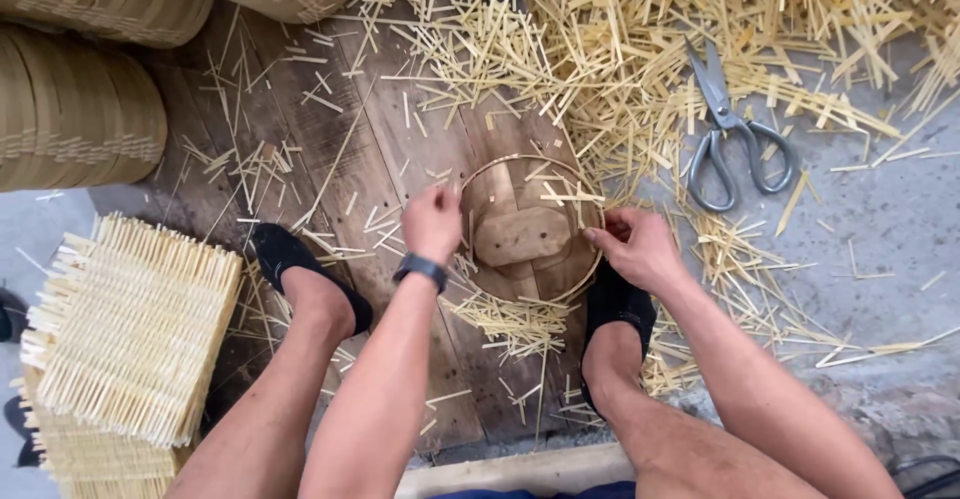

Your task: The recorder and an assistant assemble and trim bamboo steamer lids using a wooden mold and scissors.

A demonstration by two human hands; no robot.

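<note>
Head view: I've got both hands on the bamboo hoop [530,229], lying on the wooden board [330,149] between my feet. Left hand [432,221] pinches the rim's left side, right hand [635,247] is clamped on its right edge. I judge it light, springy, easily kinked, so grip the rim. Scissors [735,139] lie apart to the right; loose bamboo offcuts [600,49] litter everything; woven mats [130,329] are stacked on the left.

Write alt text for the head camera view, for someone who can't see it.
A seated person's left hand and right hand grip opposite sides of a thin bamboo hoop on a wooden board. Scissors lie among bamboo offcuts; woven mats are stacked at left.
</note>
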